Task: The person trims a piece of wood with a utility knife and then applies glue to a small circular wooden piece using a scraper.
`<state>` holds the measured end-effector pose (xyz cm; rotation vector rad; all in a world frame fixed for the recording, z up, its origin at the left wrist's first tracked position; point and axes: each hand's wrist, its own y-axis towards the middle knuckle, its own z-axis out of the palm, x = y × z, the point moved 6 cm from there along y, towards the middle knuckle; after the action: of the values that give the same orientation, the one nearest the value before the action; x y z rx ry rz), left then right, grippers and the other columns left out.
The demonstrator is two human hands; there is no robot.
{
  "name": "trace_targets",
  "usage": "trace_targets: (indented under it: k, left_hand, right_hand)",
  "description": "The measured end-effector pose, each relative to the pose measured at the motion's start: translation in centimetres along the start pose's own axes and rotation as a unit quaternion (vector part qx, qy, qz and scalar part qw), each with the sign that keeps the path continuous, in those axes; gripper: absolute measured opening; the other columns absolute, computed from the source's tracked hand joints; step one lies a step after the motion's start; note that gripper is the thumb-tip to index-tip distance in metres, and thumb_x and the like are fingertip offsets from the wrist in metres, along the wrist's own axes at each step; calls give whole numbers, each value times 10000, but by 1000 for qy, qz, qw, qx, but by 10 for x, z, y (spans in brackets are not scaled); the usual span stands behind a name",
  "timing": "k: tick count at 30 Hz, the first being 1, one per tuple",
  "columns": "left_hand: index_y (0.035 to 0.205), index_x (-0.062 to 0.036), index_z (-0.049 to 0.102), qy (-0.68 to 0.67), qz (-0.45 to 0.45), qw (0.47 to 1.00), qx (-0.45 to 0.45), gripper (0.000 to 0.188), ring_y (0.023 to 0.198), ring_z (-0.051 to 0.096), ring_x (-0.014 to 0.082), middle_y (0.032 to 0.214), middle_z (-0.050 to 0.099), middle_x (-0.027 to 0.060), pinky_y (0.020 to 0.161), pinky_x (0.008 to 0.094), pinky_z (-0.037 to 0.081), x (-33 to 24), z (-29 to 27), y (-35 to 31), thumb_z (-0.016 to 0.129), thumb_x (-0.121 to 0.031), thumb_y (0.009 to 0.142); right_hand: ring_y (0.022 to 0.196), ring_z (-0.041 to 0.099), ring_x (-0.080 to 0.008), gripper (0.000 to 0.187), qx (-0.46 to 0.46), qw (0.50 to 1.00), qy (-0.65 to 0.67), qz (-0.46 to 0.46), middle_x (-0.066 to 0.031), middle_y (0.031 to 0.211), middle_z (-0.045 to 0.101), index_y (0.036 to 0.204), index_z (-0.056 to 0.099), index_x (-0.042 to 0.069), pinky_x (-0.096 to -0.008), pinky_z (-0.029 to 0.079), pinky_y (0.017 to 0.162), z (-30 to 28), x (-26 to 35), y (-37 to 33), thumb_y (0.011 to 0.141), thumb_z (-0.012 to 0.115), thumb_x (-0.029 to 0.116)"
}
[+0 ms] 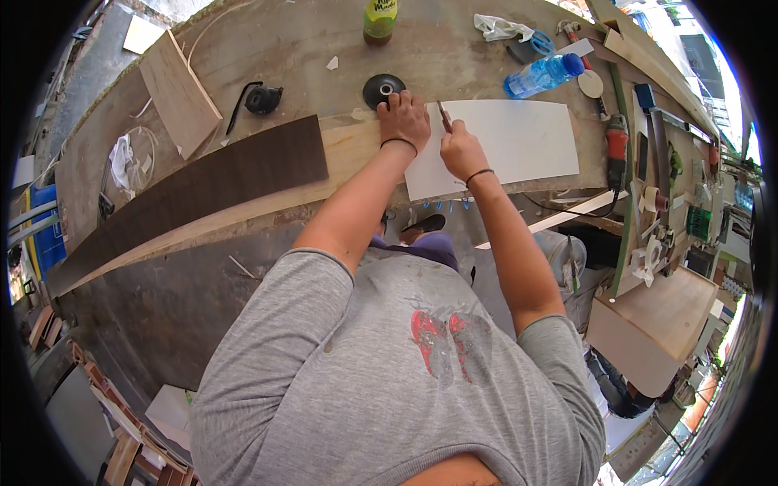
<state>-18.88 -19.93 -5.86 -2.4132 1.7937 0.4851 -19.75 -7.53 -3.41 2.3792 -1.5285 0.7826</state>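
Note:
My right hand [463, 154] is closed around a slim reddish-brown utility knife [446, 121], its tip pointing away from me over the left part of a white panel [519, 142]. My left hand [403, 123] lies palm down at the panel's left edge, fingers stretched forward and holding nothing. Its fingertips reach the near rim of a black round disc [378, 85] with a metal ring in its centre. A pale wood strip [350, 146] runs under my left wrist. Left of it lies a long dark brown board [243, 166].
On the bench [292, 49] are a blue water bottle [541, 77], a green-labelled bottle [379, 23], a black tape measure [263, 99] and a plywood piece [180, 93]. Blue-handled scissors [541, 42], a hammer [570, 32] and a red power tool [617, 142] lie rightward.

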Motion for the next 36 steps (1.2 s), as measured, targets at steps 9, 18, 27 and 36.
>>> trace_targets:
  k: [9, 18, 27, 36]
  left_hand:
    - [1005, -118, 568, 50, -27, 998, -4, 266, 1039, 446, 230, 1063, 523, 51, 837, 426, 328, 2, 4, 2, 423, -314, 899]
    - [1017, -127, 563, 66, -41, 997, 9, 292, 1072, 450, 236, 1095, 541, 52, 852, 479, 318, 3, 9, 1, 376, -328, 920]
    - [1019, -132, 581, 78, -42, 996, -22, 309, 1080, 473, 240, 1087, 568, 47, 851, 493, 335, 6, 9, 6, 368, -333, 920]
    - [1029, -129, 581, 77, -46, 996, -29, 307, 1092, 470, 243, 1101, 565, 52, 860, 482, 336, 6, 8, 8, 378, -333, 921]
  right_hand:
    - [905, 578, -473, 300, 117, 985, -13, 125, -352, 920, 584, 1016, 443, -75, -479, 458, 829, -3, 3, 7, 830, 463, 161]
    - [865, 578, -486, 288, 109, 986, 15, 125, -348, 872, 588, 1003, 440, -63, -495, 464, 800, 2, -10, -35, 826, 472, 161]
    - [805, 584, -485, 262, 88, 989, 11, 115, -339, 814, 591, 971, 425, -62, -524, 466, 749, -2, -18, -100, 837, 464, 160]
    - [747, 573, -488, 228, 47, 993, 39, 104, -320, 762, 584, 970, 420, -41, -545, 458, 685, -1, -25, -155, 826, 478, 126]
